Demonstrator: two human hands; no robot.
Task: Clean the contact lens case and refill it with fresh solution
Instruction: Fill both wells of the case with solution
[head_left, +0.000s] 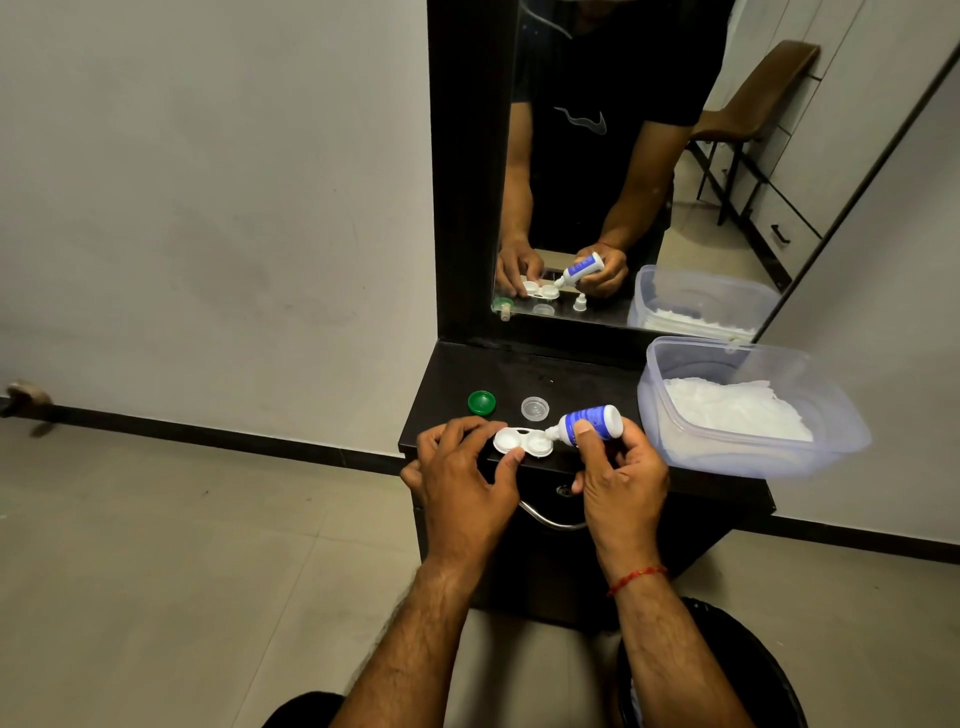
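Contact lens case (523, 441) lies on the dresser shelf (571, 374), long axis left-right, left hand (462, 478) pinching its left end. Right hand (621, 483) grips the solution bottle (592, 423), nozzle tilted over the right well.

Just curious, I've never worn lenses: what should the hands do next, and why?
Probably a gentle squeeze of the bottle by the right hand: its nozzle points into the right well of the lens case, which the left hand steadies; green cap and clear cap lie on the shelf.
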